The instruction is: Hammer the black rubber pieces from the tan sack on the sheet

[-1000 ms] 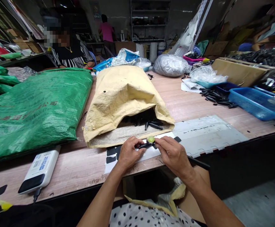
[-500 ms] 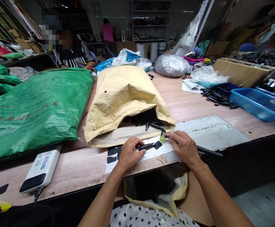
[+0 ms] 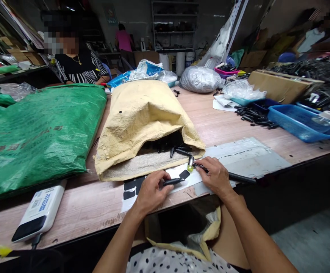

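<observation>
Your left hand pinches a slim black piece over the white sheet near the front edge of the surface. Your right hand grips a hammer by its dark handle; its yellow-green-tipped end is near that piece, just beside the open mouth of the yellow sack, where more black pieces lie.

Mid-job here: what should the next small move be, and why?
Probably bring the mallet left over the black part's free end: the left hand holds the part's other end, while the right hand holds the mallet with its head apart from it.
</observation>
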Demonstrator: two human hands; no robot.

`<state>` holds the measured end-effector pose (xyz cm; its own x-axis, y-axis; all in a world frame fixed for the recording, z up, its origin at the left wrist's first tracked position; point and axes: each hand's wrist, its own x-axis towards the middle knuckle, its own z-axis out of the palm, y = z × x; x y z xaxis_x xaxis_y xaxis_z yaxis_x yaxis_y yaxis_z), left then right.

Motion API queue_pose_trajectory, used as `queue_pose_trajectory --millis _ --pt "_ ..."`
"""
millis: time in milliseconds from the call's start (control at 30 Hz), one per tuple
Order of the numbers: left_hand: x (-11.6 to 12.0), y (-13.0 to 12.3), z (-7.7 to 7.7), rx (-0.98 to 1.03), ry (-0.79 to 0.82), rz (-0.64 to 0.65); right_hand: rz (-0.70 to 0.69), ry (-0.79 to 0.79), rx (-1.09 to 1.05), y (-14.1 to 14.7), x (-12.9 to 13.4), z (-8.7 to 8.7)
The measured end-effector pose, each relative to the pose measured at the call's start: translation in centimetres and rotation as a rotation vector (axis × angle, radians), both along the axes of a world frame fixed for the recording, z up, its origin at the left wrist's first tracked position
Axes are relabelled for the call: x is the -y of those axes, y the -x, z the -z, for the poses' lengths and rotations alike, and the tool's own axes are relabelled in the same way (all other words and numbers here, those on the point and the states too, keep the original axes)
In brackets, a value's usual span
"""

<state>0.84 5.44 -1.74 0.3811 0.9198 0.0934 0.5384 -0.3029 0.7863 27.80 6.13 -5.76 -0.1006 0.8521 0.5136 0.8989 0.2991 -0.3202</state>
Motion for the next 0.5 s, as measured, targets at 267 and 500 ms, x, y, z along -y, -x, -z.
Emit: queue_pose_trajectory --millis 267,500 --pt "8.6 -2.0 0.7 -0.144 0.362 0.356 0.022 -0.013 0.012 0.1 0.0 0.2" --pt "9.4 -2.6 11.1 -0.348 0.487 0.109 0.019 -0.013 0.012 0.2 0.0 0.2"
